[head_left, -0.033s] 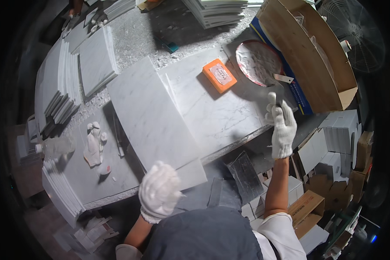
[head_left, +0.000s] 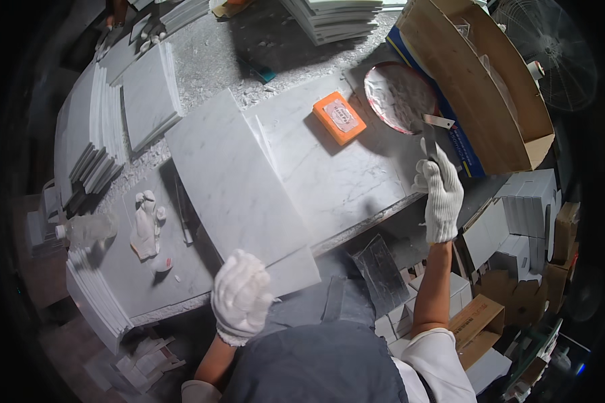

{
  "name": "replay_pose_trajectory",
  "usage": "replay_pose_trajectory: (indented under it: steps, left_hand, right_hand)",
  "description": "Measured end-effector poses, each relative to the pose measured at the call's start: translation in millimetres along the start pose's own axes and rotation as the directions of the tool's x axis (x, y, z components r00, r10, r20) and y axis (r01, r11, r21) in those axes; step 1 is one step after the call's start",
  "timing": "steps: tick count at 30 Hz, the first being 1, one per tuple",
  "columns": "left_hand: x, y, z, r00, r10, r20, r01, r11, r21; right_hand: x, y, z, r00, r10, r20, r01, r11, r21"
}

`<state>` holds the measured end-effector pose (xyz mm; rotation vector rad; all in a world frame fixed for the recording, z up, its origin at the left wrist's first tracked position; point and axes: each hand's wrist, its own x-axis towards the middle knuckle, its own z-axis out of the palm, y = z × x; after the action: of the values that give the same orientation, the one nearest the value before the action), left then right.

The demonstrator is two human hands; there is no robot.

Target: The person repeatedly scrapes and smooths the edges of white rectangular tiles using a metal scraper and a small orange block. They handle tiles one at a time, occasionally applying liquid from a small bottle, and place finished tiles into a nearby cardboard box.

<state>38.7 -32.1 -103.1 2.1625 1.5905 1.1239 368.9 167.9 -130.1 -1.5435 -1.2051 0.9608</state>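
My right hand, in a white knit glove, is closed around a flat dark scraper blade. The blade points toward a round red-rimmed tub of whitish paste. Across the tub's rim lies a putty knife with a pale handle. My left hand, also gloved, is curled closed at the near edge of a large grey-veined marble tile; whatever its fingers may hold is hidden. An orange block-shaped box with a pale label sits on the marble surface left of the tub.
Tile stacks stand at the left and back. A long open cardboard box borders the tub. A spare glove and a clear bottle lie left. A fan is far right; cartons sit below.
My right hand has turned slightly, and its scraper blade now shows more plainly, reaching toward the tub. My left hand has shifted a little to the left.
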Motion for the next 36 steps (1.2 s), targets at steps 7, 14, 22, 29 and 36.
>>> replay_pose_trajectory:
  steps: [7,14,22,29,36]
  left_hand:
    - [-2,-10,13,0.999,0.019,0.045,-0.023,0.994,0.108]
    - [3,-9,18,0.999,-0.032,0.04,0.028,0.995,0.094]
    - [5,-9,18,0.998,-0.033,0.045,0.028,0.994,0.101]
    - [5,-11,19,0.999,-0.039,0.034,0.037,0.997,0.063]
    - [7,-11,18,0.998,-0.039,0.042,0.036,0.996,0.085]
  right_hand:
    - [40,-6,8,0.995,-0.086,0.059,0.096,0.979,-0.182]
    - [61,10,27,0.995,-0.098,0.024,0.101,0.964,-0.245]
    - [66,13,38,0.999,0.024,0.045,-0.017,0.991,-0.136]
    - [74,13,37,0.998,0.033,0.052,-0.026,0.992,-0.119]
    - [67,2,34,0.981,0.177,0.082,-0.183,0.981,0.072]
